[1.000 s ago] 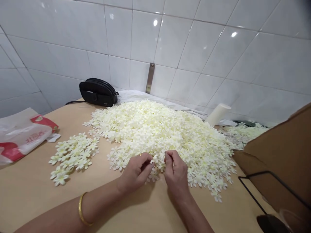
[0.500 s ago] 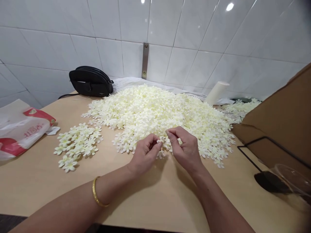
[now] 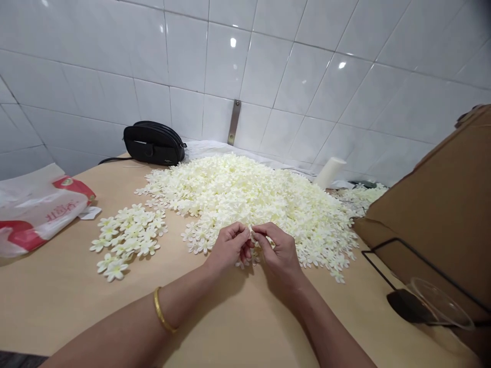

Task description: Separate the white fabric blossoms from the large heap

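Note:
At the near edge of a large heap of pale cream artificial flowers (image 3: 245, 189), my two hands meet. My left hand (image 3: 230, 245), with a gold bangle on its wrist, pinches a small artificial flower (image 3: 250, 232) between thumb and fingertips. My right hand (image 3: 278, 250) is closed in a pinch at the same flower, its fingertips almost touching the left ones. The fingers hide most of that flower. To the left, a smaller cluster of the same flowers (image 3: 130, 237) lies flat on the table (image 3: 184, 317).
A black bag (image 3: 153, 143) stands at the back left, against the tiled wall. A white and red plastic bag (image 3: 42, 209) lies at left. On the right are a cardboard box (image 3: 433, 214), dark-framed glasses (image 3: 410, 305) and a white roll (image 3: 330, 173) behind the heap.
My right hand has moved left until its fingertips meet those of my left hand at the flower. The camera view has tilted slightly, so the whole scene sits lower.

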A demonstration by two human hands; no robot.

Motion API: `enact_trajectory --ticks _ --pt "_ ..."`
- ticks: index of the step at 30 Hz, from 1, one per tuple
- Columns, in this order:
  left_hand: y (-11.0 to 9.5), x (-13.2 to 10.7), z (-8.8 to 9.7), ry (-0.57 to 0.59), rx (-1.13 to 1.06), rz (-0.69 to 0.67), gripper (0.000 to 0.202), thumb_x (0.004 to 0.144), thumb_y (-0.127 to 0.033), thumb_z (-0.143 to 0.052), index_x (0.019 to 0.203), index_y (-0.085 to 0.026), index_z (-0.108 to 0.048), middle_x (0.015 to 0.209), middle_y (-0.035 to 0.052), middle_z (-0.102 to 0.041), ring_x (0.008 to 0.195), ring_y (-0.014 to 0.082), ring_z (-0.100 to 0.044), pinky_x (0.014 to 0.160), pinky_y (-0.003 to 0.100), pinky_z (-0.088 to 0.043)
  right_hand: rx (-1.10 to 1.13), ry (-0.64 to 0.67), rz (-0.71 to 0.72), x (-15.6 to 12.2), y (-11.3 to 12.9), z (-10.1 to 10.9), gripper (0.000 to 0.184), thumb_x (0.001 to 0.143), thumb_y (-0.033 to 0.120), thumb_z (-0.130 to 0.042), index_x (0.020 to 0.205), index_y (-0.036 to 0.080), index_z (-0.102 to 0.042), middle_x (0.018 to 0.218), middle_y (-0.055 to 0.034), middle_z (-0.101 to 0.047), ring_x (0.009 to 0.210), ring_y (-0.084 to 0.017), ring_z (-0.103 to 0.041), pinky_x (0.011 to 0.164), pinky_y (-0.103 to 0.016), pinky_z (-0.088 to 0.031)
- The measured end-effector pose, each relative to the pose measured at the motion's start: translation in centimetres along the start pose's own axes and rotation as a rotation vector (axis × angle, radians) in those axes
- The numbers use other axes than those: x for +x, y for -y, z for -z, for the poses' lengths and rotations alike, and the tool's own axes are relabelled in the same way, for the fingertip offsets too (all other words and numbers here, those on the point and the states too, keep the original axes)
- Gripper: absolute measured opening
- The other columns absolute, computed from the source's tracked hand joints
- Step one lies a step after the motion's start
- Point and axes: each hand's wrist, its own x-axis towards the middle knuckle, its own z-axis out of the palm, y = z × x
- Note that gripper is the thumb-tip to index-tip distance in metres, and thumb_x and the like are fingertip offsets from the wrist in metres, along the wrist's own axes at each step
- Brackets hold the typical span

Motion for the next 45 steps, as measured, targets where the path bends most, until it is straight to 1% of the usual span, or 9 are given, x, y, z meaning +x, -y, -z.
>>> enact_trajectory --ticks 6,10,16,22,29,33,38,41,45 --pt "0.1 0.0 -0.1 -0.028 0.018 0.034 0.028 0.076 -0.041 -0.047 0.064 -0.016 -0.046 0.043 -0.0035 -0.049 0.034 0.0078 -0.046 0.037 0.019 -0.035 0.049 0.056 -0.112 0.1 0.0 0.1 0.016 0.079 0.02 -0.046 0.074 0.02 -0.061 0.071 -0.0017 -0.057 0.067 -0.014 -0.053 0.064 -0.027 -0.041" --pt "-0.3 -0.4 -0.3 -0.034 0.018 0.043 0.031 0.077 -0.043 -0.044 0.063 -0.015 -0.044 0.044 -0.0021 -0.051 0.035 0.0076 -0.046 0.038 0.019 -0.036 0.008 0.053 -0.06 -0.1 0.0 0.1 0.019 0.08 0.017 -0.041 0.074 0.019 -0.059 0.068 -0.0015 -0.055 0.063 -0.013 -0.051 0.06 -0.025 -0.04" --pt "-1.3 -1.6 0.0 0.032 -0.01 0.07 0.025 0.072 -0.037 -0.054 0.068 -0.015 -0.045 0.054 -0.0011 -0.054 0.044 0.0087 -0.052 0.042 0.02 -0.041 -0.108 0.035 -0.017 -0.4 0.5 -0.4 0.017 0.081 0.018 -0.039 0.071 0.018 -0.053 0.066 -0.0008 -0.052 0.06 -0.012 -0.047 0.056 -0.023 -0.036" --pt "-2.0 -1.8 -0.4 0.057 -0.074 0.067 0.027 0.072 -0.04 -0.054 0.068 -0.014 -0.046 0.06 -0.0006 -0.054 0.047 0.0084 -0.052 0.044 0.021 -0.042 0.071 -0.006 -0.218 -0.3 0.5 -0.5 0.016 0.082 0.023 -0.04 0.067 0.019 -0.046 0.055 0.0037 -0.045 0.051 -0.01 -0.041 0.05 -0.022 -0.033" --pt "-1.8 -1.3 0.1 0.059 -0.003 0.072 0.025 0.07 -0.038 -0.056 0.069 -0.014 -0.047 0.058 0.0002 -0.056 0.044 0.0081 -0.051 0.042 0.019 -0.04 0.156 0.008 -0.255 -0.4 0.4 -0.5 0.015 0.081 0.025 -0.042 0.069 0.018 -0.047 0.055 0.0042 -0.046 0.05 -0.009 -0.041 0.049 -0.022 -0.032" --pt "-1.4 -1.5 1.0 0.091 -0.074 0.084 0.021 0.072 -0.033 -0.056 0.07 -0.014 -0.047 0.059 -0.0001 -0.057 0.045 0.0078 -0.052 0.045 0.02 -0.041 0.247 0.042 -0.307 -0.3 0.6 -0.7 0.016 0.081 0.026 -0.043 0.069 0.018 -0.048 0.058 0.0031 -0.048 0.054 -0.01 -0.044 0.05 -0.021 -0.034" --pt "-1.4 -1.3 1.8 0.092 -0.177 0.096 0.018 0.073 -0.031 -0.055 0.07 -0.014 -0.048 0.062 0.0005 -0.057 0.048 0.0083 -0.053 0.047 0.022 -0.043 0.168 0.095 -0.229 -0.3 1.1 -0.6 0.011 0.08 0.021 -0.045 0.08 0.019 -0.055 0.07 -0.0002 -0.055 0.063 -0.012 -0.05 0.059 -0.024 -0.038" --pt "-1.5 -1.0 2.0 0.113 -0.136 0.102 0.018 0.074 -0.031 -0.054 0.07 -0.014 -0.048 0.057 -0.0004 -0.056 0.046 0.0085 -0.052 0.046 0.021 -0.041 0.067 0.12 -0.12 -0.2 1.1 -0.5 0.014 0.08 0.018 -0.044 0.076 0.019 -0.057 0.07 -0.0008 -0.055 0.064 -0.013 -0.05 0.061 -0.024 -0.038" --pt "-1.3 -1.0 2.1 0.091 -0.023 0.136 0.024 0.074 -0.038 -0.053 0.068 -0.015 -0.047 0.047 -0.0015 -0.054 0.042 0.0091 -0.051 0.044 0.021 -0.038 -0.038 0.197 -0.022 -0.2 0.9 -0.4 0.02 0.082 0.016 -0.037 0.072 0.019 -0.054 0.068 -0.0015 -0.052 0.064 -0.012 -0.048 0.059 -0.023 -0.038"
